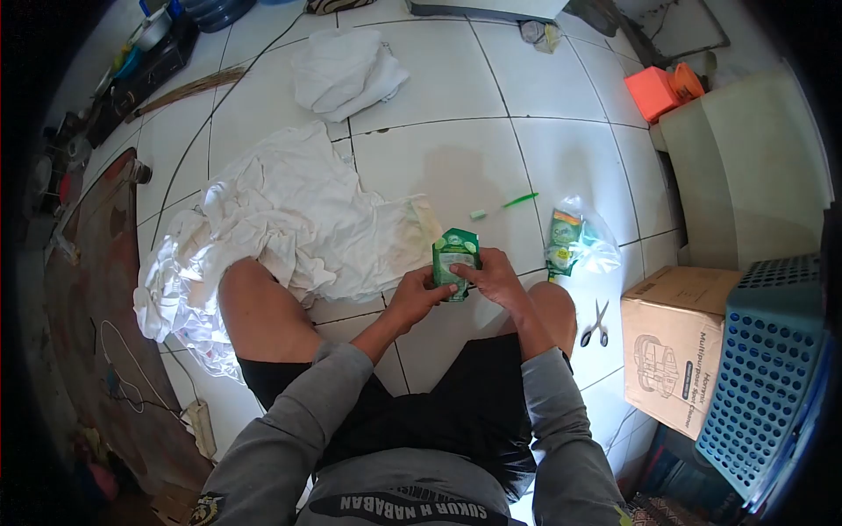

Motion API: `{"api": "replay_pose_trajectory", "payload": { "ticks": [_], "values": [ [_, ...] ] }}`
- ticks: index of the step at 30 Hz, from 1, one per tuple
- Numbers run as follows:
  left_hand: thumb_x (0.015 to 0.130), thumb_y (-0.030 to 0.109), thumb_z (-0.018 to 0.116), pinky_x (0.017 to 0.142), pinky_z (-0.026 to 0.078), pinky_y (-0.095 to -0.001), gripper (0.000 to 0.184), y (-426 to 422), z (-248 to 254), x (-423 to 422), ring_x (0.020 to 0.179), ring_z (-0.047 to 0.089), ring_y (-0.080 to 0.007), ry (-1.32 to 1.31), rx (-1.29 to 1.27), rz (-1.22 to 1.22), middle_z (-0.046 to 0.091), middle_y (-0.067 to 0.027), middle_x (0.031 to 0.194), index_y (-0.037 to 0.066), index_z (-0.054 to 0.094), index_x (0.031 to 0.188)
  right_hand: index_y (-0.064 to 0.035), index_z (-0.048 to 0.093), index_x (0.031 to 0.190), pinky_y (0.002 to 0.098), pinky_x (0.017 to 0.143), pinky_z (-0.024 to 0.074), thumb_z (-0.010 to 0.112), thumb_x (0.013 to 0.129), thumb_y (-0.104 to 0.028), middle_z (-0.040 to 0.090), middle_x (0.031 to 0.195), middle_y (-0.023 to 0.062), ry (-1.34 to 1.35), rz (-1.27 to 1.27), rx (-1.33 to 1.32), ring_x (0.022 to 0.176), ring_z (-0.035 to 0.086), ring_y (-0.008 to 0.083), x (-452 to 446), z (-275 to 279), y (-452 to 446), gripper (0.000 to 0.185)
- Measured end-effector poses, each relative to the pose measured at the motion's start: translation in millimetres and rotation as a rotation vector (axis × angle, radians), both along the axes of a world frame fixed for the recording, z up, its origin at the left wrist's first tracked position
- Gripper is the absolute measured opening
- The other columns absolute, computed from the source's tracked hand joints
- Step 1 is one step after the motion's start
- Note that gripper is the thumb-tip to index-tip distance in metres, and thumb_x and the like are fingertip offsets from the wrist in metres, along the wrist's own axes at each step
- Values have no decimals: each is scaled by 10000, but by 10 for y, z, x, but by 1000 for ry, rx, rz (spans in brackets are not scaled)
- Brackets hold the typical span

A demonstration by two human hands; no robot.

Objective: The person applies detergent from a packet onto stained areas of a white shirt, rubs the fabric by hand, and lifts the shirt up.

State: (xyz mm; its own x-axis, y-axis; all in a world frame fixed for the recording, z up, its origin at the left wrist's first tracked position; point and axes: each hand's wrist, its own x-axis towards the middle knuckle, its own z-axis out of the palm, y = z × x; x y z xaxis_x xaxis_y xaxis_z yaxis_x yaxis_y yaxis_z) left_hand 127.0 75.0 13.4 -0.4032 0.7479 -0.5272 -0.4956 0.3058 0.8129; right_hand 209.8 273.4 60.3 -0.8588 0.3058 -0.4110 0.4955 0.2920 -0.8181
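Between my legs, both hands grip a small green printed packet (455, 250) with a white label area. My left hand (421, 294) pinches its lower left side, and my right hand (493, 279) holds the right side with the thumb across the front. Left of the packet, a white shirt (307, 210) lies spread on the floor, with a yellowish stain on the part nearest the packet. A green toothbrush (522, 200) rests on the tiles beyond my hands. Near my right knee sits a clear plastic bag (598, 250) with another green packet (563, 241) in it or against it.
Scissors (595, 324) lie open on the floor right of my knee. A cardboard box (671, 351) and a blue perforated basket (763, 377) stand further right. Ahead is a folded white cloth (346, 74). Cables and a power strip (200, 427) lie at left.
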Motion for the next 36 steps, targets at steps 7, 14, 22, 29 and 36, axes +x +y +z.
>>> {"api": "replay_pose_trajectory", "payload": {
  "ticks": [7,14,22,29,36],
  "values": [
    [1043,157,751,909,572,-333,350,35,-92,35,1016,720,-148,-91,59,108,796,-107,1169,-36,720,1334,50,800,1073,384,746,590,849,951,-274,796,849,141,-75,28,-33,771,733,180,-51,-129,51,349],
    [1044,125,736,922,577,-329,329,64,-188,2,1013,723,-142,-86,90,96,798,-105,1162,-40,727,1328,28,819,1061,376,738,591,853,944,-288,804,862,135,-99,-74,-57,766,740,179,-135,-124,-51,339],
    [1032,274,772,734,522,-290,368,88,-137,1,846,663,-101,-12,20,99,789,-35,1035,-2,742,1273,16,826,1060,362,718,587,852,940,-302,809,852,120,-63,-96,-61,759,742,163,-152,-401,-26,340],
    [1024,301,777,664,531,-296,385,112,-242,-1,815,665,-108,-3,-74,18,785,-49,1007,-7,741,1252,15,824,1076,377,713,584,827,956,-320,806,854,133,-87,-88,-18,747,741,178,-140,-393,17,356],
    [981,341,789,658,584,-339,429,-34,-241,92,728,738,-185,64,-141,-103,786,-127,867,-66,773,1114,17,816,1093,407,737,577,826,956,-359,789,829,162,-192,67,115,751,751,229,-35,-162,66,400]
  ]
}}
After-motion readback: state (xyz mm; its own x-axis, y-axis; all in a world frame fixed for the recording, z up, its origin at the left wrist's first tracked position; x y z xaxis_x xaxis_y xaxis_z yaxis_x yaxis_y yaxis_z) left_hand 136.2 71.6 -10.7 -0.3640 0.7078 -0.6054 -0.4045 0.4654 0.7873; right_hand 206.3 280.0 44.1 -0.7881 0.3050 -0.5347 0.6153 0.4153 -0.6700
